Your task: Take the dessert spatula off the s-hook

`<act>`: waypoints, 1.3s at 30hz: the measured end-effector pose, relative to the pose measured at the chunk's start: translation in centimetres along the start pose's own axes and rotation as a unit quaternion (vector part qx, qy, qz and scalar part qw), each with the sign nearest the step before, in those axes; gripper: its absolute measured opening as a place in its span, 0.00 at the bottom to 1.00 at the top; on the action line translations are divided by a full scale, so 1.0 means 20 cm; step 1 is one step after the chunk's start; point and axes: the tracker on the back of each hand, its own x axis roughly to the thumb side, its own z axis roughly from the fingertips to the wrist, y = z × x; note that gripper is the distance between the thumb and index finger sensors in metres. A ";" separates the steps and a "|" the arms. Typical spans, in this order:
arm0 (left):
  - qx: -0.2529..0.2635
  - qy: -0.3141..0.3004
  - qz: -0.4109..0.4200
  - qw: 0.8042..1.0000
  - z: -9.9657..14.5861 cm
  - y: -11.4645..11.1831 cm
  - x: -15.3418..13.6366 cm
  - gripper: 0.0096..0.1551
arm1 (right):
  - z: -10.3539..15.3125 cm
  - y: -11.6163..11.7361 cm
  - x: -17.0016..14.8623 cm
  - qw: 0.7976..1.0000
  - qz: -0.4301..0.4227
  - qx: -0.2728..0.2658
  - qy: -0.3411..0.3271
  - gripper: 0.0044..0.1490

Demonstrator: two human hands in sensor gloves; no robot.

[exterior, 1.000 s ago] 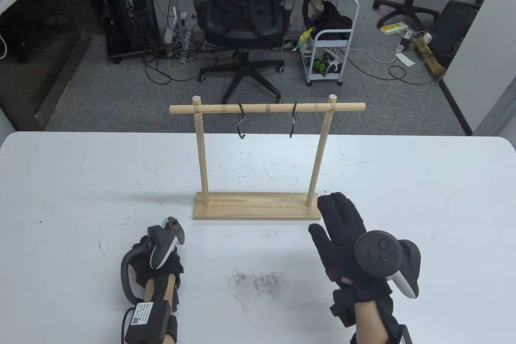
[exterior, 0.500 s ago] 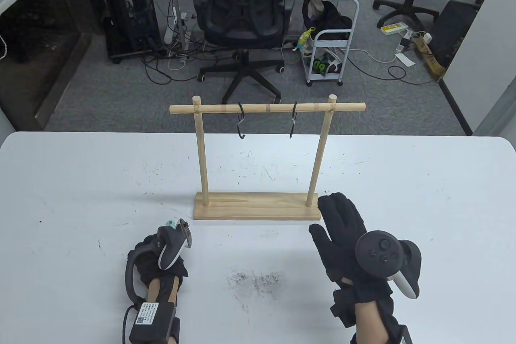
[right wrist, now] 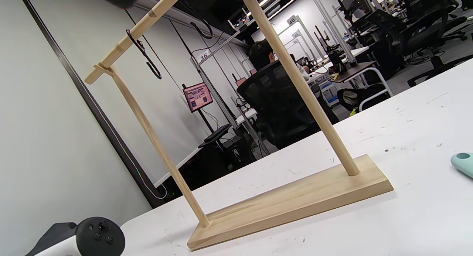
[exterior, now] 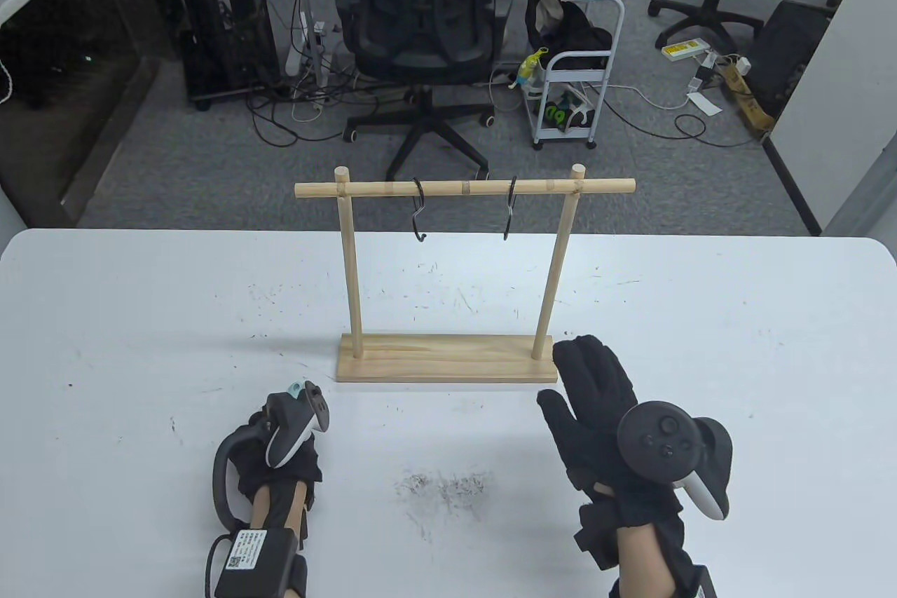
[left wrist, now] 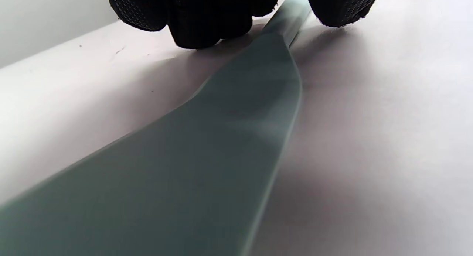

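The teal dessert spatula (left wrist: 207,156) lies low over the white table, off the rack. My left hand (exterior: 280,433) grips its handle, with curled fingers (left wrist: 207,16) around it in the left wrist view. Only its handle tip (exterior: 299,387) shows in the table view, and it also shows in the right wrist view (right wrist: 462,163). Two black S-hooks (exterior: 420,212) (exterior: 509,211) hang empty on the wooden rack's bar (exterior: 462,188). My right hand (exterior: 592,374) lies flat and open beside the right end of the rack base (exterior: 441,359), holding nothing.
The white table (exterior: 736,345) carries scuff marks, with a dark smudge (exterior: 445,486) between my hands. Office chairs, a trolley and cables stand on the floor beyond the far edge.
My left hand with the spatula shifted a little to the right, then back slightly left. The right hand and the rack have not moved.
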 end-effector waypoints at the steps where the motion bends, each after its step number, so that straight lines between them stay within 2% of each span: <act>1: 0.005 -0.007 0.011 1.000 0.01 0.02 -0.01 0.46 | 0.00 0.00 0.00 1.000 0.001 0.000 0.000 0.45; 4: 0.029 -0.037 0.047 0.998 0.07 0.08 -0.02 0.46 | 0.00 0.00 0.00 1.000 0.003 0.001 0.000 0.45; 6: 0.043 -0.063 0.105 0.992 0.12 0.14 -0.05 0.45 | 0.00 0.00 0.00 1.000 0.003 0.001 0.000 0.45; 10: 0.111 -0.124 0.195 0.967 0.28 0.31 -0.07 0.45 | -0.01 0.00 -0.01 1.000 0.003 0.000 0.005 0.45; 15: 0.203 -0.199 0.231 0.930 0.52 0.46 -0.05 0.45 | -0.01 0.00 -0.01 1.000 0.008 -0.002 0.010 0.45; 19: 0.276 -0.232 0.242 0.901 0.67 0.52 -0.04 0.45 | -0.01 0.01 -0.01 1.000 0.015 -0.002 0.013 0.45; 21: 0.300 -0.236 0.238 0.893 0.72 0.53 -0.04 0.44 | -0.01 0.01 -0.01 1.000 0.017 -0.002 0.013 0.45; 28: 0.354 -0.247 0.216 0.876 0.80 0.52 -0.05 0.44 | 0.00 -0.01 0.00 1.000 0.023 -0.017 0.010 0.45; 35: 0.355 -0.232 0.187 0.886 0.79 0.50 -0.07 0.45 | 0.00 0.01 0.00 0.999 0.041 -0.025 0.012 0.45; 39: 0.359 -0.231 0.187 0.885 0.79 0.50 -0.07 0.46 | 0.00 0.03 0.01 0.998 0.058 -0.020 0.013 0.46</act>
